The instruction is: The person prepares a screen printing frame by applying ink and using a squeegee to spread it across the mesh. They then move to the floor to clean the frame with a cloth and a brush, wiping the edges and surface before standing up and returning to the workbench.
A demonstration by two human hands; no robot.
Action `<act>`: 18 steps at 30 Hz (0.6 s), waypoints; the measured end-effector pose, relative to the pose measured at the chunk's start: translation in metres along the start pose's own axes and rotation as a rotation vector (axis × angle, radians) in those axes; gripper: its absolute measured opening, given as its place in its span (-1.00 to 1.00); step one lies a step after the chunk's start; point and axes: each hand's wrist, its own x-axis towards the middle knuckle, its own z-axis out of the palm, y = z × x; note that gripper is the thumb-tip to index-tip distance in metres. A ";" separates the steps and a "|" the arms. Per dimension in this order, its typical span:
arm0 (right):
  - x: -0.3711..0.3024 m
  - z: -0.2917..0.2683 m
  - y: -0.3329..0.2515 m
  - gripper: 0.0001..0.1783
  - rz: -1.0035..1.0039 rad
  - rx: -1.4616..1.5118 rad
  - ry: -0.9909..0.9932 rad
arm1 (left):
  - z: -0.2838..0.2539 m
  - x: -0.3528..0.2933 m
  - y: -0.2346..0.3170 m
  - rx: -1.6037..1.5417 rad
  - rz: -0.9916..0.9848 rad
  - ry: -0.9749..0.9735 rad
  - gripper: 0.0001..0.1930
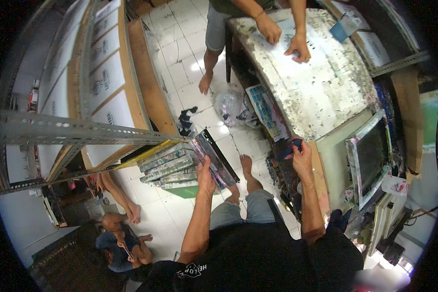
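Note:
My left hand [206, 177] is closed on the edge of an ink-stained screen-printing frame [218, 163], which stands tilted with a black far edge. Beside it, on the left, several paint-crusted frames [168, 165] are stacked together. My right hand [302, 158] grips a crumpled dark cloth [284, 149], near the close corner of a stained work table. The fingertips of that hand are partly hidden by the cloth.
A co-worker's hands [282, 41] press on the stained table [321, 104]. Metal racks [78, 121] with printed white sheets fill the left. Another person [124, 243] sits lower left. A plastic bag [228, 104] and dark scraps [186, 119] lie on the tiles. A framed screen [372, 158] leans right.

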 end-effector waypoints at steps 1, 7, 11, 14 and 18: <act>-0.007 -0.011 -0.009 -0.75 0.087 -0.080 0.023 | 0.004 -0.004 0.005 0.000 0.024 -0.027 -0.64; -0.037 -0.047 -0.021 -0.52 -0.269 -0.435 0.095 | 0.030 -0.018 0.031 -0.003 0.103 -0.080 -0.68; -0.071 -0.035 -0.068 -0.51 -0.181 -0.209 -0.065 | 0.038 -0.018 0.037 0.078 0.178 -0.114 -0.67; -0.077 -0.005 -0.081 -0.59 -0.296 -0.141 -0.012 | 0.048 -0.020 0.037 0.113 0.196 -0.140 -0.70; -0.072 0.046 -0.105 -0.71 -0.634 -0.185 0.033 | 0.074 -0.048 0.044 0.098 0.221 -0.217 -0.72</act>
